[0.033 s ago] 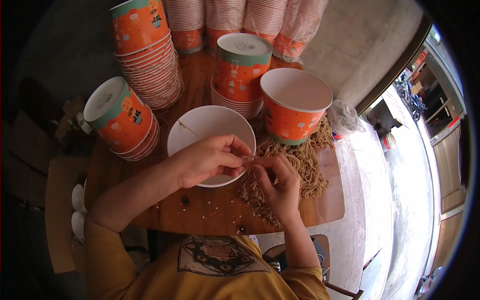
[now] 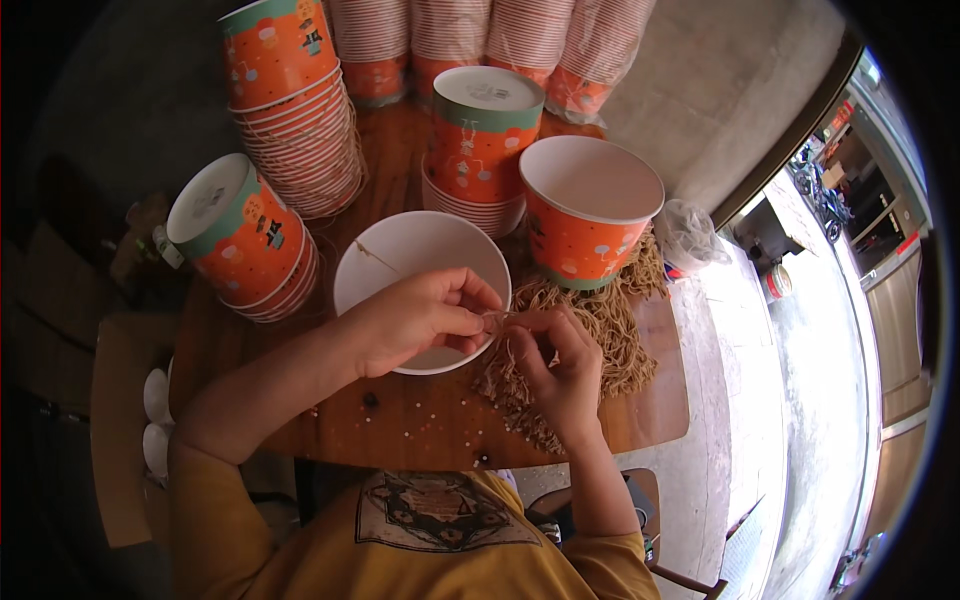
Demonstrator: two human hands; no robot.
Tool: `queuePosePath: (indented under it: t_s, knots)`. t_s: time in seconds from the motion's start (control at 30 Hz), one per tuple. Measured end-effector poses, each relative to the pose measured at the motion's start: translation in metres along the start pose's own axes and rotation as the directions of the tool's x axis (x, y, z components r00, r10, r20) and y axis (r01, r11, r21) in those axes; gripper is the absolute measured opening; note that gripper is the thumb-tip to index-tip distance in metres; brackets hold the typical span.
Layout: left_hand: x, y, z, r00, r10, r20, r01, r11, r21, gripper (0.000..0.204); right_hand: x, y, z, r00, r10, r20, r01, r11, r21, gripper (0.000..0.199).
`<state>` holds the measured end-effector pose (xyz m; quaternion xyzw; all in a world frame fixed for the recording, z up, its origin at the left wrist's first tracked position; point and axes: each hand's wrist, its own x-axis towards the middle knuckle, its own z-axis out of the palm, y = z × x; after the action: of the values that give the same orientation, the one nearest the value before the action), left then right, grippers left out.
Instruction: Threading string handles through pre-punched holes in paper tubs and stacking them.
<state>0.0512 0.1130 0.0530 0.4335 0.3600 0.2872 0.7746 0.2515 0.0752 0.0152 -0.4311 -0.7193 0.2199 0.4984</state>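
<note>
A paper bucket (image 2: 410,240) with a white inside tilts its mouth toward me in front of my chest. A thin tan cord (image 2: 378,257) lies across its far left inside wall and runs toward my left hand (image 2: 430,315), which reaches over the opening. At the bucket's right rim, my left thumb and fingertips are pinched together. My right hand (image 2: 560,365) meets them there, its thumb and fingers also closed. Between the two sets of fingertips shows something small, thin and pale, too small to name. Beneath my right hand lies a heap of tan cords (image 2: 625,350).
An orange bucket (image 2: 575,240) stands upright on the cords. Upturned stacked buckets (image 2: 475,150) stand behind, with a tall stack (image 2: 300,130) and a short one (image 2: 240,240) at left. Wrapped stacks (image 2: 450,30) line the back. Small pale specks dot the wooden table (image 2: 370,430).
</note>
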Motion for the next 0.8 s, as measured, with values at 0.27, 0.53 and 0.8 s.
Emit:
queuePosePath:
  t_s: [0.27, 0.53, 0.8]
  knots:
    - [0.000, -0.002, 0.007, 0.999, 0.047, -0.021, -0.044, 0.987, 0.153, 0.020, -0.002, -0.005, 0.006, 0.992, 0.121, 0.018, -0.122, 0.963, 0.240, 0.006]
    - [0.004, -0.003, 0.001, 0.993, -0.102, 0.054, 0.103, 0.995, -0.017, 0.014, -0.012, -0.006, 0.014, 0.955, 0.289, 0.061, -0.282, 0.834, 0.474, 0.008]
    - [0.011, -0.007, -0.009, 0.972, -0.170, 0.160, 0.204, 0.952, -0.227, 0.012, -0.013, -0.002, 0.015, 0.988, -0.092, -0.125, 0.097, 0.995, 0.033, 0.016]
